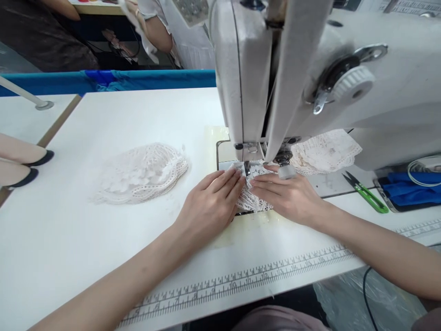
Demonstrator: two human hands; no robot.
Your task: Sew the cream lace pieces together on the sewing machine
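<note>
A piece of white lace lies under the presser foot of the sewing machine. My left hand rests on the lace's left side, its fingers stretched out and close together. From the right, my right hand lies on the same lace with straight fingers, close to the needle area. Neither hand is wrapped round anything. Part of the lace is hidden beneath my fingers. Left of my hands, a heap of white lace pieces lies on the table. More lace sits under the machine arm.
Green thread snips lie right of my right hand, beside a dark tray with blue cloth. A printed ruler runs along the front edge of the white table. Beyond the blue cloth edging, other people are partly visible.
</note>
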